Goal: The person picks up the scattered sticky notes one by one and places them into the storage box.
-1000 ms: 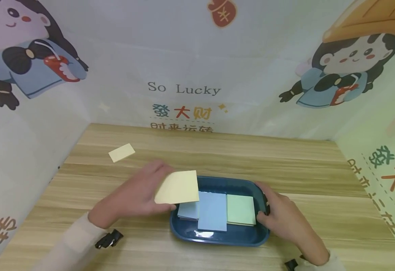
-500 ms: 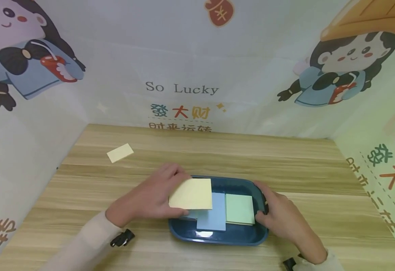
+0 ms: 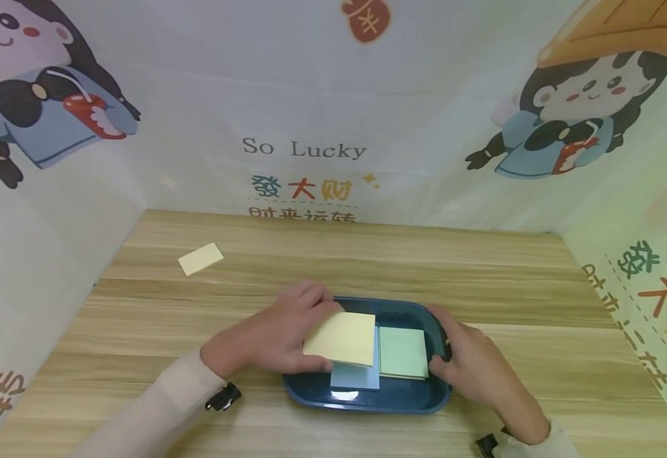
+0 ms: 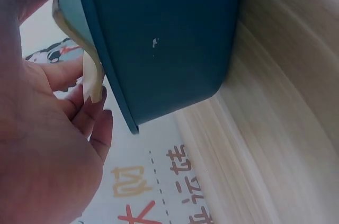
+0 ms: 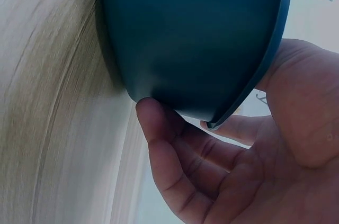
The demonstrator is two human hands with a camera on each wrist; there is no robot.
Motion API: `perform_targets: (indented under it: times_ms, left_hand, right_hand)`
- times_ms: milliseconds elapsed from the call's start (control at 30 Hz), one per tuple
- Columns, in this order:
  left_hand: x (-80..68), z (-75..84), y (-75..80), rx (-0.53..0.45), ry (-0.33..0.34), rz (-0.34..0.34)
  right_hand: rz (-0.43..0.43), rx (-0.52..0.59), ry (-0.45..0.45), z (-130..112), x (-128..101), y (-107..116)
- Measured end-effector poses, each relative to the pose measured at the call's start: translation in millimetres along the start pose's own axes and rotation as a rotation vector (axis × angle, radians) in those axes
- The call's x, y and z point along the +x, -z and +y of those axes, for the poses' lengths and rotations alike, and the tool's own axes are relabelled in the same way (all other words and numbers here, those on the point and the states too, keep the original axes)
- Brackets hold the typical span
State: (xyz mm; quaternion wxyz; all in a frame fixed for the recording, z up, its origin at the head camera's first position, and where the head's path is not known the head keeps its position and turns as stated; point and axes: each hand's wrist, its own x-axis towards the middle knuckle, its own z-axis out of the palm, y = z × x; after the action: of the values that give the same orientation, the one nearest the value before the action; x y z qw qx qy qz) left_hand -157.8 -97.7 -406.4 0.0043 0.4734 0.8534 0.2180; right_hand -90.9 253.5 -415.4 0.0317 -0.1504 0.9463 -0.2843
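Note:
My left hand grips a pale yellow sticky note pad by its sides, held over the left part of a dark blue tray. In the left wrist view, the edge of the yellow pad shows between the fingers near the tray's rim. Beneath it a light blue pad lies in the tray, partly covered by the yellow one. A light green pad sits at the tray's right side. My right hand holds the tray's right end, thumb over the rim and fingers against the outer wall.
A small pale yellow rectangular note lies on the wooden table at the back left. A printed cloth hangs behind the table and along both sides.
The left hand has carried the yellow pad rightward and lower over the tray, covering more of the blue pads. The right hand stays at the tray's right end.

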Motion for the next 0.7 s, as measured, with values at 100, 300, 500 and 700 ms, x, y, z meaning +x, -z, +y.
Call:
perform_targets:
  times_ms: [100,300,500,700]
  left_hand:
    - [5.9,0.1,-3.0,0.009,-0.027,-0.033]
    - [19.1,4.1,-6.6,0.049,-0.058,-0.124]
    - [36.2,11.8,-3.0,0.111,-0.092,-0.188]
    - [49.4,18.5,1.8,0.137,-0.118,-0.281]
  right_hand:
    - [0.000,0.000,-0.003,0,0,0]
    - [-0.008,0.009,-0.011,1,1,0]
    - [-0.009,0.012,-0.011,1,1,0]
    - [-0.002,0.008,0.004,2,1,-1]
